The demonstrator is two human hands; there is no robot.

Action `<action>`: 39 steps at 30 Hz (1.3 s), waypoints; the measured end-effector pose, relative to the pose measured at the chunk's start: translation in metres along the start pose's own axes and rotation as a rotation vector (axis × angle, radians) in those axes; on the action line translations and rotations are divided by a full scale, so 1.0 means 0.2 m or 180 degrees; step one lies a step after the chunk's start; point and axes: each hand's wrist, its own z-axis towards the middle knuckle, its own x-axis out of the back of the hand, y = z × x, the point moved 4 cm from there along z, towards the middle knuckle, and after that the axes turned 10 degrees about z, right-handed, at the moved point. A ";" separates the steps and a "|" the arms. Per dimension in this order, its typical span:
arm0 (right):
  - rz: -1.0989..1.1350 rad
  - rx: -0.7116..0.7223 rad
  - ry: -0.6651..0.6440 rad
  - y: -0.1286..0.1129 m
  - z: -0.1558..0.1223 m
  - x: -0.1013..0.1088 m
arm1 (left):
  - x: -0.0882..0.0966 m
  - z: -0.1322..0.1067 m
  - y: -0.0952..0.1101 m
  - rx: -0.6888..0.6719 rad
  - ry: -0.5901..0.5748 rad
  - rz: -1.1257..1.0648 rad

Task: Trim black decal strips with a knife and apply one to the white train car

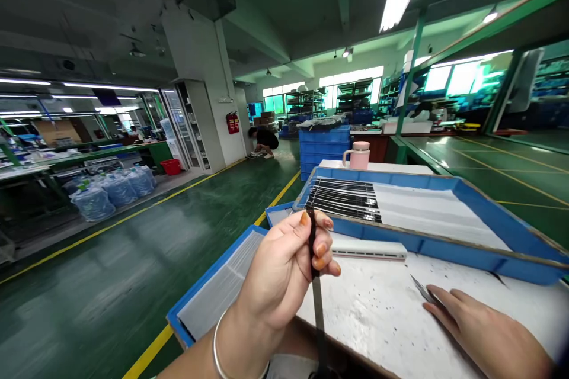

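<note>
My left hand [284, 266] is raised near the middle of the view. Its thumb and fingers are closed on a thin dark strip [317, 302], which hangs down toward the bottom edge. My right hand [489, 325] rests low on the white tabletop [364, 296] at the right. Pinched in it is a pair of tweezers [420, 289], with the pointed metal tips facing up and left. Beyond both hands lies a blue tray [466, 260], holding a row of black strips [344, 198] on white sheets.
A white bar-shaped device [371, 250] lies in front of the tray. Behind stand a pink mug [359, 156] and stacked blue crates [324, 151]. Another blue tray [213, 284] with pale sheets is at the left. A person [265, 139] crouches far off on the green floor.
</note>
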 end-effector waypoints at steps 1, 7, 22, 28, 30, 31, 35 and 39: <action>0.0023 -0.0008 0.0052 0.01 0.01 0.00 | -0.01 0.02 0.00 -0.0045 -0.0010 -0.0090; 0.0642 -0.0275 0.0549 -0.19 0.14 0.20 | -0.03 0.17 -0.05 -0.0343 -0.0077 -0.0578; 0.3094 -0.0080 -0.0025 -0.61 0.54 0.31 | 0.05 0.65 -0.28 -0.0682 0.0107 -0.0118; 0.3417 -0.0371 -0.0427 -0.52 0.55 0.21 | 0.14 0.71 -0.34 -0.1065 0.0594 0.0860; 0.3650 -0.0483 -0.0764 -0.53 0.53 0.16 | 0.15 0.70 -0.36 -0.1152 0.0702 0.0991; 0.3857 -0.0552 -0.0944 -0.54 0.52 0.14 | 0.16 0.70 -0.37 -0.1155 0.0725 0.1029; 0.4736 -0.0800 -0.1479 -0.59 0.48 0.08 | 0.20 0.70 -0.41 -0.1040 0.0785 0.1036; 0.5030 -0.0976 -0.1627 -0.62 0.44 0.04 | 0.23 0.69 -0.43 -0.0928 0.0734 0.0853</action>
